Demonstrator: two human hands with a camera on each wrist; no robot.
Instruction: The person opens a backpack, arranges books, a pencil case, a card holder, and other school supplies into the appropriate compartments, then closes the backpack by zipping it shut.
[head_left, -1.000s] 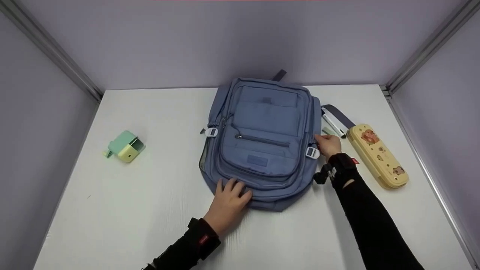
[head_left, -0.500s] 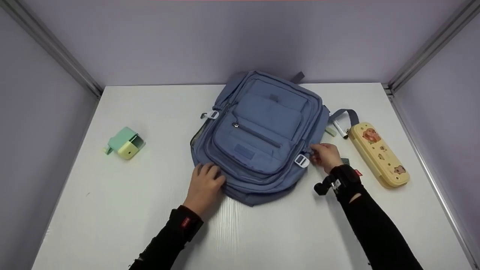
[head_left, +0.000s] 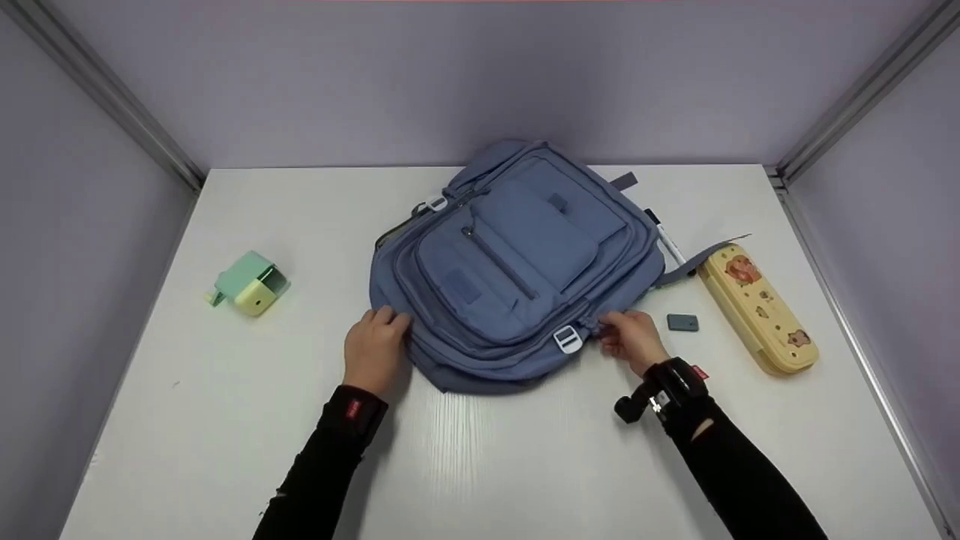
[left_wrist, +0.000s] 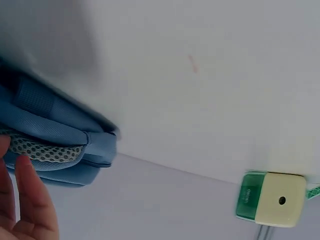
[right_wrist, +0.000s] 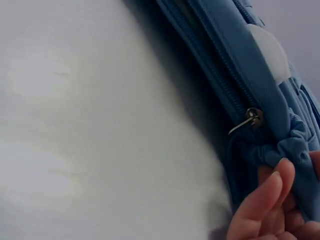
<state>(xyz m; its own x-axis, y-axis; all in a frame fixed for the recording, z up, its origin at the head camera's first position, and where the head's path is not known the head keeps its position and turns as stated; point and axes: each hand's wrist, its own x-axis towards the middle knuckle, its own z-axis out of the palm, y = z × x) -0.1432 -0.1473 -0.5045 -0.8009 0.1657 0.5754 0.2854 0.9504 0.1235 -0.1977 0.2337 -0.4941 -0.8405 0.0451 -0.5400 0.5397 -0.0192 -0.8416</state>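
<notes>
A blue backpack [head_left: 517, 247] lies front side up and slanted on the white table, its top leaning to the far right. At its lower left edge my left hand [head_left: 375, 349] grips the side; the left wrist view has those fingers [left_wrist: 35, 195] by a mesh-lined strap. My right hand [head_left: 634, 337] pinches the gathered fabric of the side pocket beside a white buckle [head_left: 568, 339]. A zipper pull [right_wrist: 254, 118] hangs just above these fingertips in the right wrist view. The backpack's underside is hidden.
A green and yellow pencil sharpener [head_left: 250, 283] stands at the left. On the right lie a yellow pencil case [head_left: 757, 309], a small dark eraser-like block [head_left: 682, 322] and a white marker [head_left: 667, 240]. A loose strap [head_left: 694, 262] reaches the case. Walls [head_left: 480, 82] enclose the table's back and sides.
The backpack has turned clockwise, its base swinging left and its top right. Both hands moved with it, the left one leftward, the right one nearer. The small dark block has come into view.
</notes>
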